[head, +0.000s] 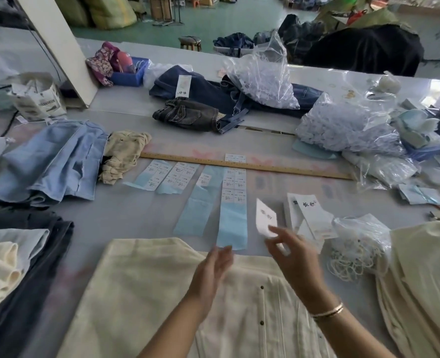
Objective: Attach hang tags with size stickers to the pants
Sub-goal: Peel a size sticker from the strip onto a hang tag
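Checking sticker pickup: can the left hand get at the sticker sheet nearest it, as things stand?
Probably yes. The left hand is open and empty, its fingertips right at the near blue end of the sticker sheet, which lies flat on the table with nothing over it. The right hand, holding a hang tag, sits off to the side.

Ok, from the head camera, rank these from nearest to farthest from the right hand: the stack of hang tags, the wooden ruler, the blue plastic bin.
From the right hand, which pinches a hang tag:
1. Stack of hang tags: just beyond it, slightly right.
2. Wooden ruler: mid-table, past the sticker sheets.
3. Blue plastic bin: far left, by the white post.
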Demonstrator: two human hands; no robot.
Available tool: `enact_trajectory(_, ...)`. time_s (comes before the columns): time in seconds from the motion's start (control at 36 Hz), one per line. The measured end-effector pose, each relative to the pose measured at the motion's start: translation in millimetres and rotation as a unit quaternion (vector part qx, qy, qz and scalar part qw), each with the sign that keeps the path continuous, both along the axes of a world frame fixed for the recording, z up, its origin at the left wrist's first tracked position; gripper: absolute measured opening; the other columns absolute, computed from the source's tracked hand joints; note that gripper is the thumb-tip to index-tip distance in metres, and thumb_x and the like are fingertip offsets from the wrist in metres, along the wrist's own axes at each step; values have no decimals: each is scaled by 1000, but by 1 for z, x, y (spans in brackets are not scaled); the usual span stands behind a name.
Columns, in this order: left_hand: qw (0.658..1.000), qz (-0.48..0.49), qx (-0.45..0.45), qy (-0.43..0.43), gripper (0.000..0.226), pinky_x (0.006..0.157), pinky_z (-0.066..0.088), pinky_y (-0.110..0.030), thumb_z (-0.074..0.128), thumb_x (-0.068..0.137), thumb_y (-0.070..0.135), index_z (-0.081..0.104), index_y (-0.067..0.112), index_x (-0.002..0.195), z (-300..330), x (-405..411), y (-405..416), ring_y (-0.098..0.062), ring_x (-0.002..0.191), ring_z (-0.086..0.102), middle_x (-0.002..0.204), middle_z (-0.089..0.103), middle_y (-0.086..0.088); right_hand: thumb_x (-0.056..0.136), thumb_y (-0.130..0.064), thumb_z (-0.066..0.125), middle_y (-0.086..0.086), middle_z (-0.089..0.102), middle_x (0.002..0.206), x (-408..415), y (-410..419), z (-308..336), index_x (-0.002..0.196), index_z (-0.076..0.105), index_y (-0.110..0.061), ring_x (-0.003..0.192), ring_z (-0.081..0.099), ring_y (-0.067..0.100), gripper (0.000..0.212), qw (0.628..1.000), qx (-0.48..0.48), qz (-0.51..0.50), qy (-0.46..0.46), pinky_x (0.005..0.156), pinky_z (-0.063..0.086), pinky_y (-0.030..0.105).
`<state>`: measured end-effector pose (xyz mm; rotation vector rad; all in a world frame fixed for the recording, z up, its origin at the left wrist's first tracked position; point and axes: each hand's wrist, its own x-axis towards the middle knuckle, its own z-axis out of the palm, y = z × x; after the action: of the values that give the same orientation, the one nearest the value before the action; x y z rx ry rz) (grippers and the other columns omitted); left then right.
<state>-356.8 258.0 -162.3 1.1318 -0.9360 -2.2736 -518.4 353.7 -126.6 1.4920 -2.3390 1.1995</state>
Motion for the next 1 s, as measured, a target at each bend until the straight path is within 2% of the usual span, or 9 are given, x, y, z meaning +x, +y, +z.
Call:
enact_trajectory(0.08,989,-40,121,74,61,87,49,-38,31,96,53,64,6,117,12,-14,-19,-29,93,65,112,66,-19,63,-18,86,-5,73,98,46,-7,-14,72,68,-20,91,67,8,21,979,58,160,116,83,54,30)
enact_trajectory(0.19,996,-38,59,-51,24,52,53,-26,53,95,26,67,7,99,3,-13,-43,-22,63,68,81,73,-11,79,-38,69,-13,71,104,60,-15,-32,79,69,-27,107,62,1,11,937,136,297,123,104,41,41)
enact_trajectory(0.31,966,-51,-150,-203,15,77,50,-32,53,96,12,65,9,102,-20,-7,-74,-23,86,65,100,71,-13,87,-39,57,-8,71,104,47,-47,-28,89,71,-25,96,66,10,20,944,143,298,8,93,48,27)
enact_trajectory(0.39,913,-103,-273,-286,17,74,43,-28,50,96,15,64,10,103,-25,-3,-104,-22,91,61,107,68,-13,88,-26,61,-7,71,106,19,-90,-27,96,71,-22,97,66,13,13,964,158,193,-94,85,51,29)
enact_trajectory(0.56,764,-298,-461,-338,22,80,43,-30,47,95,19,60,6,105,-32,-12,-145,-29,105,58,111,62,-12,93,-20,55,-1,55,136,-50,-165,-50,125,60,-21,120,55,20,32,945,311,90,-49,100,44,34)
enact_trajectory(0.69,590,-462,-585,-312,37,117,20,-38,45,93,17,53,3,127,-38,-45,-153,-23,144,17,158,20,-5,94,-24,52,-2,26,155,-82,-190,-79,144,37,-21,138,34,22,53,897,431,92,-1,112,31,39)
enact_trajectory(0.81,487,-512,-628,-325,44,119,0,-44,41,94,18,50,5,134,-51,-69,-149,-21,148,-3,161,-6,-6,93,-32,53,-4,20,157,-88,-198,-93,148,29,-22,140,30,23,61,885,455,96,8,114,24,38)
enact_trajectory(0.89,467,-525,-624,-343,47,119,-4,-45,39,93,16,46,3,137,-59,-76,-147,-20,148,-5,161,-8,-8,92,-35,54,-8,30,154,-87,-196,-101,144,36,-28,136,37,19,56,891,445,87,15,110,29,33)
enact_trajectory(1.0,488,-518,-598,-369,54,118,6,-44,42,91,21,41,5,142,-62,-81,-147,-19,146,6,161,3,-4,92,-38,49,-10,53,132,-76,-189,-110,129,52,-39,123,46,14,37,912,399,53,76,91,33,29)
